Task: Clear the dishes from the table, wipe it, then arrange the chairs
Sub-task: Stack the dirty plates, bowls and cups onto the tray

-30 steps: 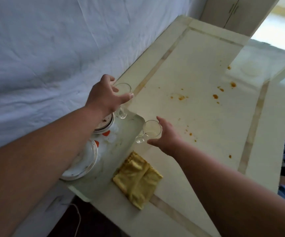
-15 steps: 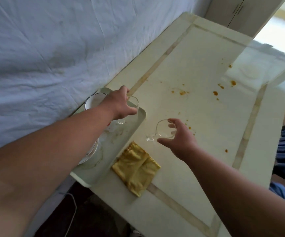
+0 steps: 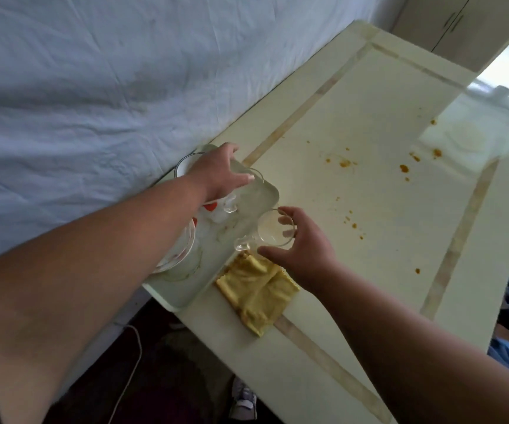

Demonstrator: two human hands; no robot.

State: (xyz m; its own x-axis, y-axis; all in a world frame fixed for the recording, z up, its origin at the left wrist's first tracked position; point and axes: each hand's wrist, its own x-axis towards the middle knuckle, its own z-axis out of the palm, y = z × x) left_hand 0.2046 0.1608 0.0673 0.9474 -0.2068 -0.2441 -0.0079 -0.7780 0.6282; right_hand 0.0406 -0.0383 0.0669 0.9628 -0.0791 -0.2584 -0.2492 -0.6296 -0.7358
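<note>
Many orange stains (image 3: 403, 168) on cream table (image 3: 369, 246)

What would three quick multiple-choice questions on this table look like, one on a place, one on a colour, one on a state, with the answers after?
1. Where does the cloth lie?
A. on the tray
B. on the table beside the tray
C. on the floor

2. What colour are the spots on the table?
A. orange
B. green
C. blue

3. What is the right hand doing?
A. resting flat on the table
B. wiping with the cloth
C. gripping a glass cup

Answers: 1 B, the cloth lies on the tabletop at the tray's near edge. 2 A, orange flecks dot the far part. 3 C, its fingers curl round the rim of a glass cup; the left hand grips another cup over the tray.
</note>
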